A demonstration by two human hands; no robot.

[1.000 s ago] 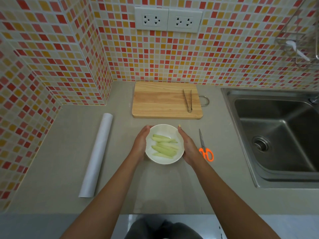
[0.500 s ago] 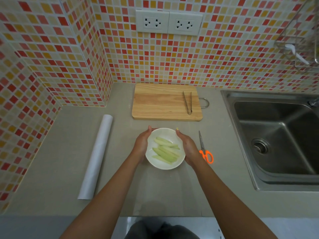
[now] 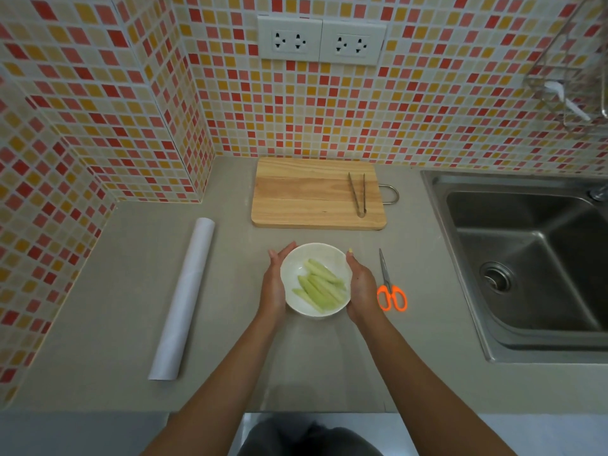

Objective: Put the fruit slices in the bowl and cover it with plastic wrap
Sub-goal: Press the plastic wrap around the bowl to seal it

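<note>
A white bowl [image 3: 306, 258] holding several pale green fruit slices [image 3: 320, 287] stands on the grey counter in front of me. My left hand [image 3: 274, 284] lies flat against its left side, fingers straight and pointing away from me. My right hand [image 3: 362, 284] cups its right side, one straight finger along the rim and the rest hidden behind the bowl. A faint clear sheet of plastic wrap [image 3: 325, 366] seems to lie on the counter under the bowl and reaches the counter's near edge. The white roll of plastic wrap [image 3: 184, 297] lies to the left.
Orange-handled scissors [image 3: 390, 287] lie just right of my right hand. Behind the bowl is a wooden cutting board [image 3: 306, 195] with metal tongs [image 3: 358, 195] on it. A steel sink [image 3: 526, 258] fills the right side. Tiled walls close off the back and left.
The bowl has turned between my hands: the slices lay crosswise and now lie diagonally. Both hands stay at its sides.
</note>
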